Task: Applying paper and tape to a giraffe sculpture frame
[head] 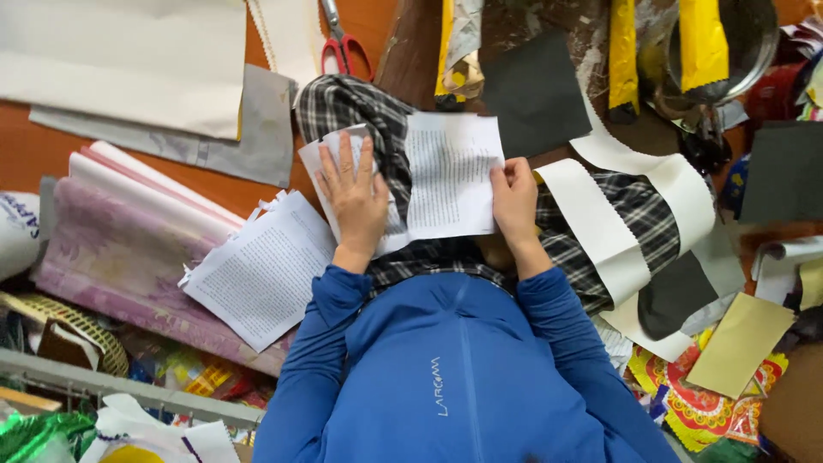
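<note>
Two hands work over black-and-white checked cloth [377, 111] on the orange desk [26, 154]. A printed page [450, 171] lies on it; the right hand [514, 201] pinches its right edge between fingers [506, 176], while the left hand [356, 201] rests flat, fingers spread, on another sheet [330, 150].

We see an orange-brown table [171, 176] under even light. Left of it a grey metal rail [129, 387] runs; at its far edge lies a dark, paint-streaked board [531, 26].
</note>
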